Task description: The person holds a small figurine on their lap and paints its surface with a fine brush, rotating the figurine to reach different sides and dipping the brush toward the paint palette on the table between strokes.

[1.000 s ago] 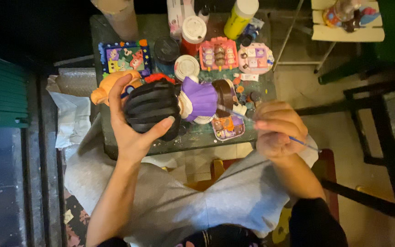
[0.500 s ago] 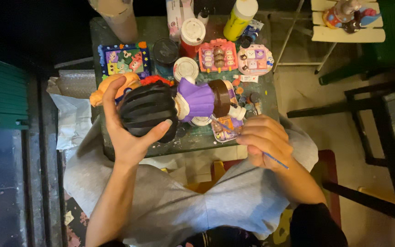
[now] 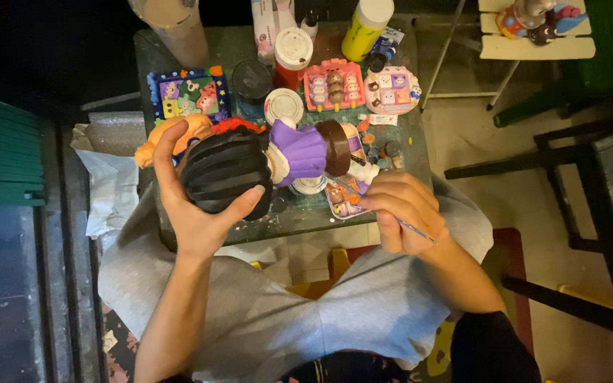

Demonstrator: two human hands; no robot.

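Left hand (image 3: 200, 213) cradles figurine (image 3: 264, 159) at frame centre; right hand (image 3: 402, 213) pinches thin brush (image 3: 384, 213) over palette (image 3: 345, 202). Steady support advisable.

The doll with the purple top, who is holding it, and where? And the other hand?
The left hand grips the painted figurine around its ribbed black skirt end. The right hand pinches a thin paintbrush along its handle.

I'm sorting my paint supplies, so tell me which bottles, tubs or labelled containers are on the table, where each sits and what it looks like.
Yellow bottle: back edge, right of centre, tall, white cap.
Red tub: left of it, round, white lid.
White carton: back edge, centre, upright, boxy.
Small white bottle: beside the carton, dark cap.
Dark jar: left of the red tub, black lid.
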